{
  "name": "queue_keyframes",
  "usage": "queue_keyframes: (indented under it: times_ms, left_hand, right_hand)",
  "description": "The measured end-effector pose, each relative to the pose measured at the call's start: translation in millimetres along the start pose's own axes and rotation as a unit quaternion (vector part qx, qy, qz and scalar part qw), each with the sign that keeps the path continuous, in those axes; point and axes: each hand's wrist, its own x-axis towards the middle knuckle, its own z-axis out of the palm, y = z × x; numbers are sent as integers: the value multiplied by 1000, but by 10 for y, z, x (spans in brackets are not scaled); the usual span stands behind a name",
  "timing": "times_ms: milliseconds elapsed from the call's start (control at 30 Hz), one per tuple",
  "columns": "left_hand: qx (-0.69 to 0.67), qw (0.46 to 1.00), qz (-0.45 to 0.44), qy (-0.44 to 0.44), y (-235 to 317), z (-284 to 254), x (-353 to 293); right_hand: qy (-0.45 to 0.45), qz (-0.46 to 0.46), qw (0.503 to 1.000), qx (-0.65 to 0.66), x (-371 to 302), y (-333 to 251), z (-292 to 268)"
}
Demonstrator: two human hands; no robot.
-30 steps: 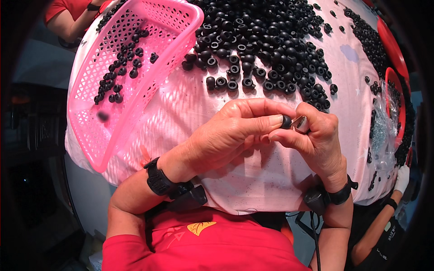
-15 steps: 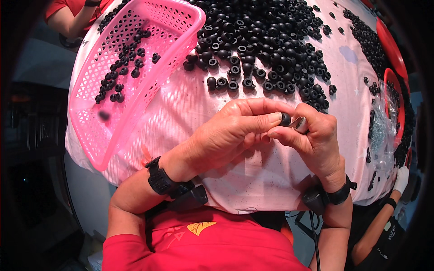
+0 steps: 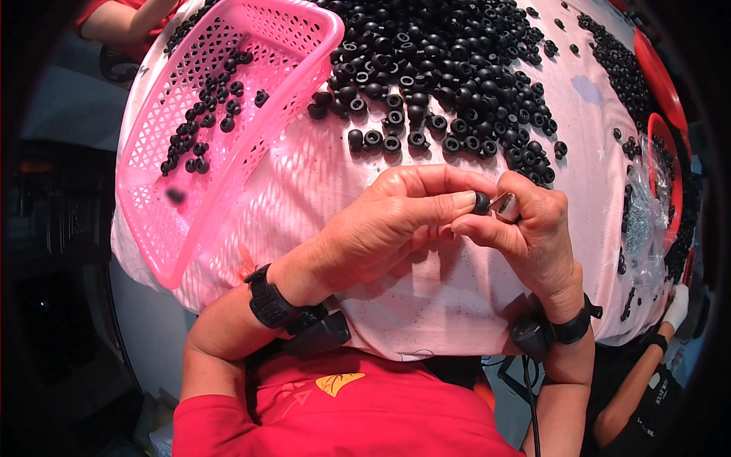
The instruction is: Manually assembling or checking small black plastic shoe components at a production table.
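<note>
Between the thumb and fingers of my left hand (image 3: 396, 213) is a small round black cap (image 3: 481, 202), smooth and rubber-like. My right hand (image 3: 539, 228) is closed around a small silvery metal tool (image 3: 506, 206), pinched between thumb and forefinger. Its pointed end faces the cap, close against it; whether the two touch I cannot tell. Most of the tool is hidden in my fingers, so its kind is not clear. Both hands are held above the near part of the table. Beyond them spreads a large pile of similar black caps (image 3: 449, 65), many showing a hollow ring side.
A pink perforated basket (image 3: 179, 270) with several black caps in it stands at the left on the pink tablecloth (image 3: 304, 190). Red trays (image 3: 656, 76), more caps and a clear plastic bag (image 3: 646, 217) lie at the right. Other people's arms show at far left and lower right.
My hands and the cap have hardly moved; the metal tool has turned slightly in my right fingers. The other person's arm at the upper left has shifted upward.
</note>
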Motion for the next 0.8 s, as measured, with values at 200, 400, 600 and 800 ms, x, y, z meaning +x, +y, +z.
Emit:
queue_keyframes:
  times_ms: [200, 400, 600, 800]
  left_hand:
    - [-2, 1000, 3, -2, -4, -16, 2]
    - [-20, 999, -17, 18, 22, 18, -37]
    - [-26, 999, 21, 32, -28, 19, -3]
    - [-15, 1000, 3, 25, -18, 27, -5]
  right_hand:
    - [3, 1, 1000, 16, -10, 2, 50]
    - [42, -54, 997, 43, -9, -6, -24]
    - [69, -54, 991, 101, -18, -87, -43]
    - [4, 74, 955, 287, 32, -103, -118]
